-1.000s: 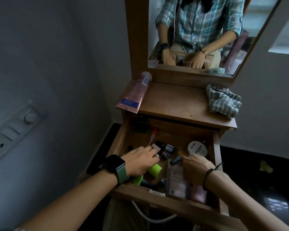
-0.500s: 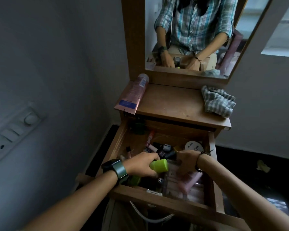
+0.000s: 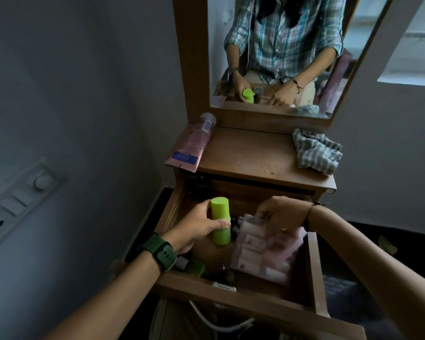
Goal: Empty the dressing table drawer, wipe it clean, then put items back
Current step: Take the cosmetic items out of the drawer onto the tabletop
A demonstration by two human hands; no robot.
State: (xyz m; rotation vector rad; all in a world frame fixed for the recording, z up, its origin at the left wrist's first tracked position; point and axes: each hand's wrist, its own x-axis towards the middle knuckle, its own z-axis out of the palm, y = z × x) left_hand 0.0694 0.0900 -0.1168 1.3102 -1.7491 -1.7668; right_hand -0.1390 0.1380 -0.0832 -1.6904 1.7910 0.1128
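- Your left hand (image 3: 198,228) grips a green cylindrical bottle (image 3: 220,224), upright above the open drawer (image 3: 315,268).
- Your right hand (image 3: 281,212) pinches a clear pouch of pink tubes (image 3: 263,253) inside the drawer.
- A checked cloth (image 3: 315,150) lies on the tabletop (image 3: 250,153).

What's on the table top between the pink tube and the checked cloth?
Nothing: in the head view, only bare wood of the table top lies between the pink tube and the checked cloth.

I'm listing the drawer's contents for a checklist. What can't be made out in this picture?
Head view only:
- Back of the drawer: in deep shadow under the tabletop.
- Small items under the left hand and green bottle: covered, dark.
- Print on the pink packet in the right hand: blurred.
- Pink tube label: too small to read.
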